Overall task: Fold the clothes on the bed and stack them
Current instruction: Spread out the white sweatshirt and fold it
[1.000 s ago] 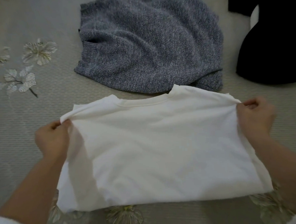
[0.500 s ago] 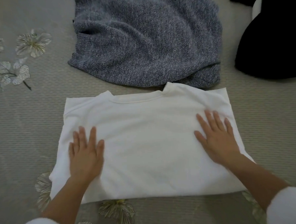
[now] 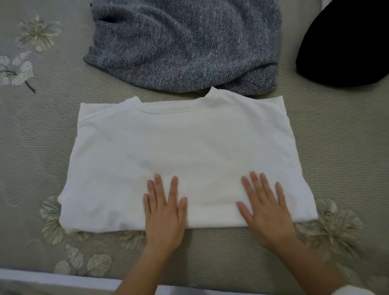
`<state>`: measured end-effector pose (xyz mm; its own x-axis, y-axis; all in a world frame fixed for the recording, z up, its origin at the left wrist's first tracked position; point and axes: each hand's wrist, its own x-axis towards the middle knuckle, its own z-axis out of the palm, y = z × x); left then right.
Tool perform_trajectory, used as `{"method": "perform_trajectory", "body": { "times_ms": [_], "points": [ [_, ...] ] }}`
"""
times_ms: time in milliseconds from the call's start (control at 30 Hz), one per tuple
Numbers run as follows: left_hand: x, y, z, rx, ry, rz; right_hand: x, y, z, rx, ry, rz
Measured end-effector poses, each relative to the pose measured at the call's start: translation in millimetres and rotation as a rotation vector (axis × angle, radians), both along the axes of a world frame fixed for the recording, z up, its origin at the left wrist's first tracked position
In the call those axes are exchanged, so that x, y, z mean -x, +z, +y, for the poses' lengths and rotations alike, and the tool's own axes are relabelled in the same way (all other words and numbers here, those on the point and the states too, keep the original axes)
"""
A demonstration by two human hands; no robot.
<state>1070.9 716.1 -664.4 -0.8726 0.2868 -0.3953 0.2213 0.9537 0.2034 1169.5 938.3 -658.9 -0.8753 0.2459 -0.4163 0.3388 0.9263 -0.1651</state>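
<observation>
Fingers [image 3: 156, 190] of left hand [image 3: 164, 213] spread wide and flat, gripping nothing, pressed on near edge of white shirt [image 3: 184, 152]. Same for right hand [image 3: 265, 208]: splayed flat, palm half off the near fold, holding nothing. Shirt folded into a neat rectangle, collar away from the body, lying on the bed [image 3: 337, 144] close to its near edge. Judged roughly one garment done. Beyond it, touching at the collar, grey sweater [image 3: 190, 39] in a loose heap, not yet folded; black garment [image 3: 350, 37] at far right likewise bunched. No stack started.

Against a second ago: shirt then pinched at both shoulders and lifted; half a second ago laid flat with palms higher and wider apart; now slid down to the near edge, closer together.
</observation>
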Motion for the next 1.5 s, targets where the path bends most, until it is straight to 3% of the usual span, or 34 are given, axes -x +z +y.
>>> {"method": "perform_trajectory", "body": {
  "times_ms": [133,200,333,400,567,700,800,867,933,1033,1200,1367,1500],
  "points": [
    [3.4,-1.3,-5.8,0.021,0.009,0.011,-18.6,-1.2,40.5,-0.028,-0.244,-0.042],
    [4.7,-0.9,-2.0,0.006,0.019,-0.014,-18.7,3.4,54.9,0.038,-0.442,0.026],
    [-7.1,2.2,18.5,-0.062,-0.06,-0.058,-11.9,11.7,81.6,0.296,-0.898,0.188],
    [-24.7,1.9,32.7,-0.085,-0.126,-0.069,-5.8,16.6,88.5,0.467,-1.008,0.159],
    [-39.0,-0.1,54.6,-0.109,-0.052,-0.097,13.5,39.4,105.3,0.897,-1.19,0.028],
    [-31.1,3.4,48.6,-0.143,-0.083,-0.177,36.0,84.8,95.5,1.155,-1.011,-0.128],
    [-10.6,15.8,40.5,-0.322,-0.023,-0.388,61.0,116.2,65.2,1.314,-0.815,-0.126],
    [11.2,32.9,31.2,-0.563,0.204,-0.631,81.4,129.4,33.7,1.371,-0.742,-0.102],
    [35.2,54.9,15.3,-0.842,0.569,-0.891,103.1,135.9,-3.8,1.382,-0.665,-0.087],
    [73.0,71.5,-24.7,-1.108,0.889,-1.082,135.6,137.7,-64.6,1.331,-0.573,-0.062],
    [121.8,84.7,-109.4,-1.363,1.043,-1.052,182.9,123.0,-159.2,1.235,-0.421,-0.044],
    [140.8,72.1,-178.6,-1.337,1.129,-0.984,214.9,95.5,-229.2,1.156,-0.382,-0.066],
    [141.1,61.0,-198.2,-1.201,1.104,-0.985,214.7,79.0,-247.7,1.084,-0.352,-0.257]
  ]
}}
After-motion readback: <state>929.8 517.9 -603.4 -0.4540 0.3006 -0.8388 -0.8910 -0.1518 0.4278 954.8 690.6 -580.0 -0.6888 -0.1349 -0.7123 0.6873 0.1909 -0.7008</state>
